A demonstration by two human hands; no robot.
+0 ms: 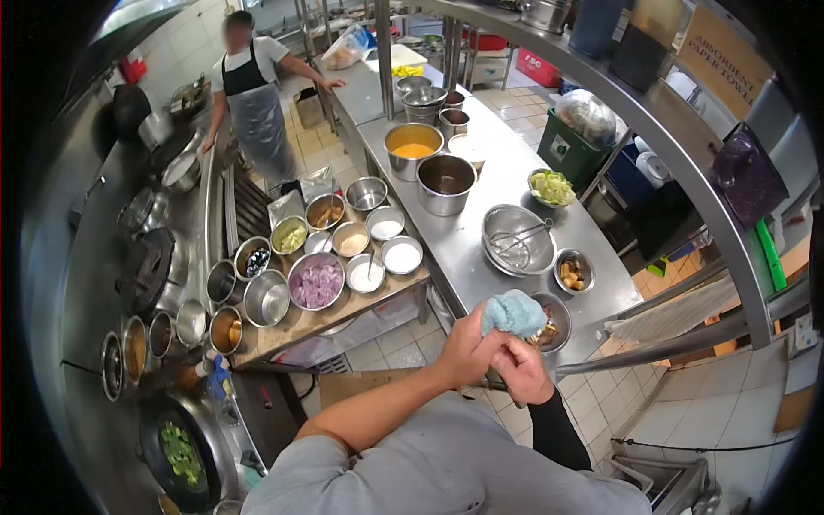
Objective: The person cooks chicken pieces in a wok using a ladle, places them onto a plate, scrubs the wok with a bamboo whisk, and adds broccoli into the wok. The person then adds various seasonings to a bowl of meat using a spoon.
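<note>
A light blue-green cloth (pixel 513 314) is bunched up in front of me, above the near end of the steel counter. My left hand (pixel 466 350) is closed round its left side. Just below the cloth, my right hand (pixel 525 371) is closed with its fingers curled against my left; what lies inside them is hidden. Partly behind the cloth and right hand stands a metal bowl (pixel 562 319) with brownish bits in it. Beyond it sits a small bowl of brown chunks (pixel 572 271). A wide mixing bowl (pixel 500 225) with a whisk (pixel 520 242) inside is farther along.
On a low table at left stand several metal bowls, including chopped purple onion (pixel 316 283) and white powder (pixel 402 255). A wok (pixel 184 455) holds greens. Pots (pixel 445 184) line the counter (pixel 463 279). An overhead shelf (pixel 687 146) curves along the right. Another person (pixel 249 103) stands at the back left.
</note>
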